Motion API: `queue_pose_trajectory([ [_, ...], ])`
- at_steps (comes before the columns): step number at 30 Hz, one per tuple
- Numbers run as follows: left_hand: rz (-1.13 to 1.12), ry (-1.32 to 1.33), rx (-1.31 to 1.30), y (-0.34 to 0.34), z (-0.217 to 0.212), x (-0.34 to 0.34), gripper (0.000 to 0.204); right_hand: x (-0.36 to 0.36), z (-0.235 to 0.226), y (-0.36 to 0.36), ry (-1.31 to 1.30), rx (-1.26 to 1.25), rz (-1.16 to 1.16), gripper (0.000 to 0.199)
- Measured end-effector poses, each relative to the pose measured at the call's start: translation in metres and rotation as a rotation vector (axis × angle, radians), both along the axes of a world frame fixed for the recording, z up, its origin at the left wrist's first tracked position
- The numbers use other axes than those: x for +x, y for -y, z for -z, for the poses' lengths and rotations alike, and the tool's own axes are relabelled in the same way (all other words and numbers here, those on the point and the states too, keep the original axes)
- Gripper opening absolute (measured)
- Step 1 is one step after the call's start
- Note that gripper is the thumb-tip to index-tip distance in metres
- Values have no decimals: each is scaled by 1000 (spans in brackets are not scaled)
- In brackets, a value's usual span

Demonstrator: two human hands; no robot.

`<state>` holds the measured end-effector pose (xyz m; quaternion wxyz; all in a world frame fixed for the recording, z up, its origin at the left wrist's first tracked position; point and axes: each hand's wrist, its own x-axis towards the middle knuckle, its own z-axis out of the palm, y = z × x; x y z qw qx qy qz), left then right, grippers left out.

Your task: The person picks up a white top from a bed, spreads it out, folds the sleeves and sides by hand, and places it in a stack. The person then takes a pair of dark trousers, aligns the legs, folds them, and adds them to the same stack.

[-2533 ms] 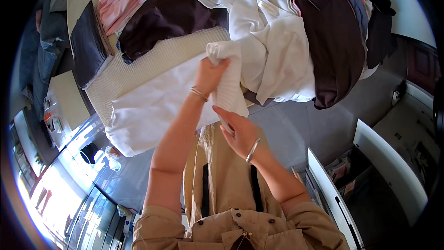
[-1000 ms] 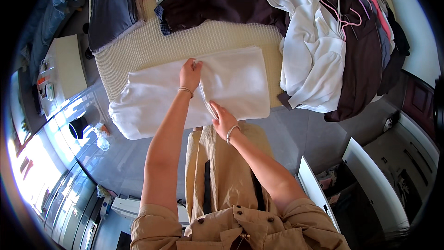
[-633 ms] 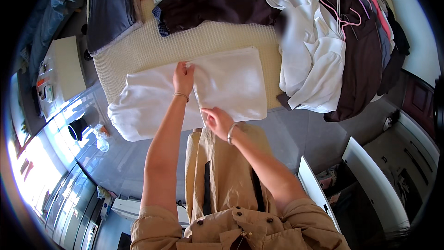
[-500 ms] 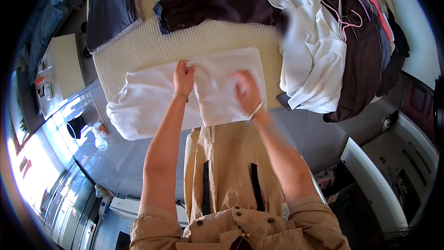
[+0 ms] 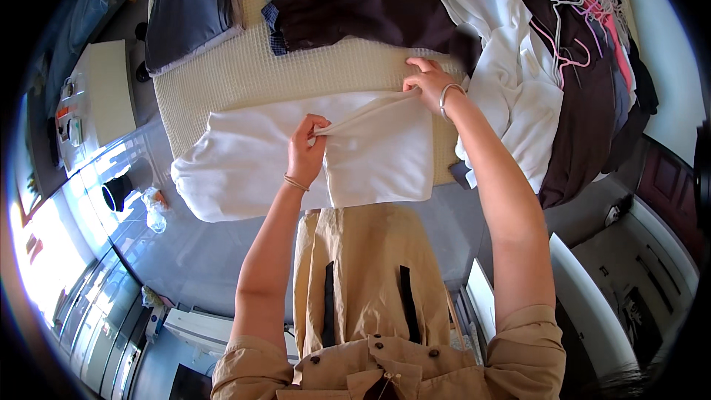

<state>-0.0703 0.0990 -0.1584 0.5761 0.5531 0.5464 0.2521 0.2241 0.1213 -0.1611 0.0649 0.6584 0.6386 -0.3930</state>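
My two bare hands, set apart from each other, were working along the upper edge of a white cloth [image 5: 248,159], which lay doubled and lengthwise at the near side of a cream textured cover [image 5: 215,78]. My left hand [image 5: 305,150] pinched a raised fold near the middle of the cloth, thumb against fingers; my right hand [image 5: 435,90] touched the upper edge close to its right corner, the index finger standing away from the thumb, so that I could not tell whether it gripped the cloth or only pressed it. Between them ran a slanting ridge, evidence of tension. Good practice here, in my judgement, demanded that the left pinch serve as a fixed anchor while the right drew the edge straight, with a light and even pull, since a harder tug would have skewed the layers beneath. The slack at the rumpled left end, and the crease descending below my left hand, probably wanted smoothing outward with a flat palm. A second white garment [image 5: 511,96] lay just beside my right wrist, and the dark brown garment [image 5: 355,7] lay beyond; care was due that neither be caught up with the edge.
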Motion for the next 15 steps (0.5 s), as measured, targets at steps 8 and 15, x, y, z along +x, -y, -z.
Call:
queue_pose_trajectory([
  [8, -5, 11, -30, -2, 11, -5, 16, 3, -7, 4, 71, 56, -151, 16],
  [15, -79, -142, -29, -9, 23, -2, 14, 12, -4, 3, 185, 146, -106, 15],
])
